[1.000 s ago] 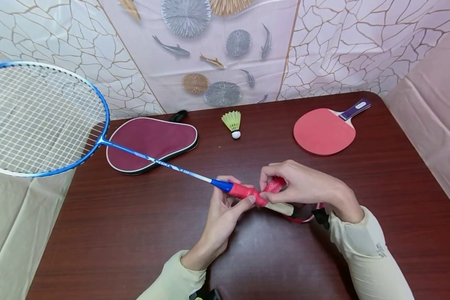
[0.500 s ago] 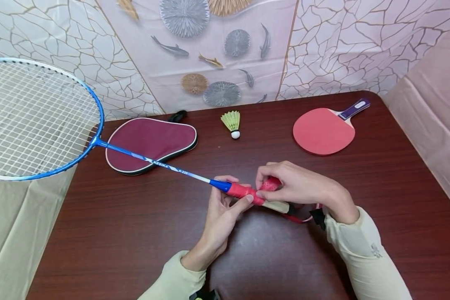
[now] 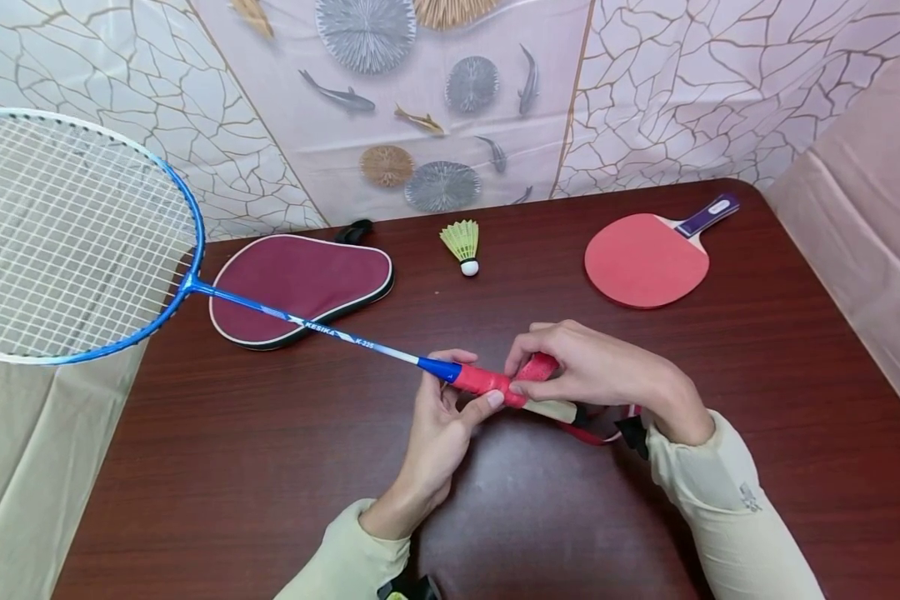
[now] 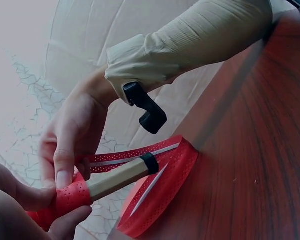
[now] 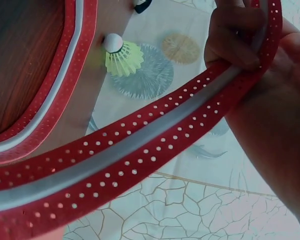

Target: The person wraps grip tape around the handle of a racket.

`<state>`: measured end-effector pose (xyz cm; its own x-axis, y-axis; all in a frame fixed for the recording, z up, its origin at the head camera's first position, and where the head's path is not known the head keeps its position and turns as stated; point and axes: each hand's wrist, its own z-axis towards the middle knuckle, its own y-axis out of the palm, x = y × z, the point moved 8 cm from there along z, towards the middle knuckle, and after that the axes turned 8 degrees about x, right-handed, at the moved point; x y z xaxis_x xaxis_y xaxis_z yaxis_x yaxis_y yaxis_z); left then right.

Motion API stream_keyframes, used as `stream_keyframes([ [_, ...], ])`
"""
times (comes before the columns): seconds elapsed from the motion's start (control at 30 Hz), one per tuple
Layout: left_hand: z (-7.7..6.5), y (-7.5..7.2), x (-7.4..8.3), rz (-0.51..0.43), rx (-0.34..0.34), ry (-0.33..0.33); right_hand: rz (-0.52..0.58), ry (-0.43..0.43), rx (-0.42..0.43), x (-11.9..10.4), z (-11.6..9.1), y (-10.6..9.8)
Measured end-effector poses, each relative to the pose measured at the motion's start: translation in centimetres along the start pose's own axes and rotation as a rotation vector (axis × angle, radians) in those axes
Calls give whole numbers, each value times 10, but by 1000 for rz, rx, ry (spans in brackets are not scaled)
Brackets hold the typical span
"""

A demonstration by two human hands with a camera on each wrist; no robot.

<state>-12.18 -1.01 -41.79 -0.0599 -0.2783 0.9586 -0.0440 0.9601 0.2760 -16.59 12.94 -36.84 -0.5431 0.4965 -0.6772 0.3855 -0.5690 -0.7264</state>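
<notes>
My left hand (image 3: 437, 442) holds the handle of a blue and white badminton racket (image 3: 322, 328), thumb against the wrapped part. Red perforated grip tape (image 3: 477, 380) covers the upper handle, while the lower handle (image 4: 117, 180) shows bare pale wood with a black end. My right hand (image 3: 600, 367) pinches the tape where it leaves the handle, close to the left thumb. From there the loose tape (image 4: 165, 200) hangs in a loop beside the handle end. A pale strip (image 5: 135, 140) runs down the middle of its underside in the right wrist view.
A maroon paddle case (image 3: 300, 283) lies under the racket shaft at the back left. Behind the hands is a yellow shuttlecock (image 3: 462, 246). A red table tennis paddle (image 3: 647, 260) sits at the back right of the dark wooden table (image 3: 255, 467). Patterned cloth (image 3: 435, 100) hangs behind.
The racket has shifted slightly left, its head sinking a little. My right hand has moved slightly left with the pinched tape, and the left hand keeps its hold.
</notes>
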Motion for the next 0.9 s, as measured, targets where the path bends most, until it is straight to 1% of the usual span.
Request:
stream_keyframes([
  [0.23,3,-5,2,-4,15,-1,-2,10,13,-4,0,-1],
  [0.53,4,-11,-2,-89,75,-58,37,19,30,-8,-1,-5],
  [0.63,3,-12,-1,-118,102,-45,37,12,43,-9,-2,-7],
  [0.73,3,-11,1,-154,110,-12,31,-5,56,-10,-1,-7],
  [0.8,3,-10,2,-178,105,13,31,-15,61,-10,0,-7],
  [0.9,2,-6,4,-214,72,37,23,-25,72,-9,1,-6],
])
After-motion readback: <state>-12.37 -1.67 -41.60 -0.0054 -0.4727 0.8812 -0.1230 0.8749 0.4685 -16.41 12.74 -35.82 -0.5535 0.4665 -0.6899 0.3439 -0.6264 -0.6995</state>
